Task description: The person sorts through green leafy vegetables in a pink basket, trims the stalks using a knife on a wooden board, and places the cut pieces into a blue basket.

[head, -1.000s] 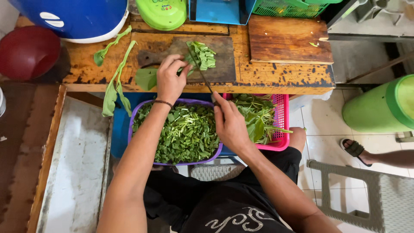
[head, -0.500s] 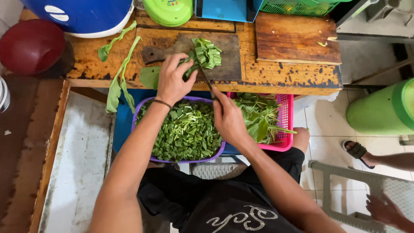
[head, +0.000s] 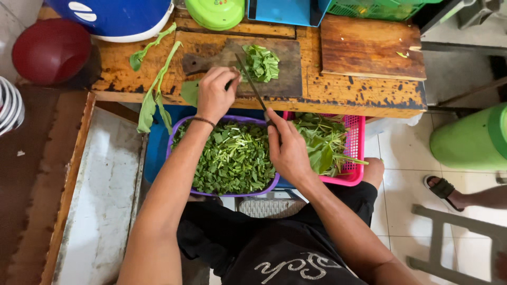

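A thin dark-bladed knife is gripped in the closed right hand, its tip beside the small pile of chopped green leaves on the dark wooden cutting board. The left hand is curled on the board. The purple plastic basket is nearly filled with cut greens; uncut leaves are left in the pink plastic basket.

WORK SURFACE: WOODEN TABLE

Worn wooden table, dark stains on top. Directly on it: dark cutting board w/ chopped greens; 2nd wooden board at right; long leaves draped over left front edge.
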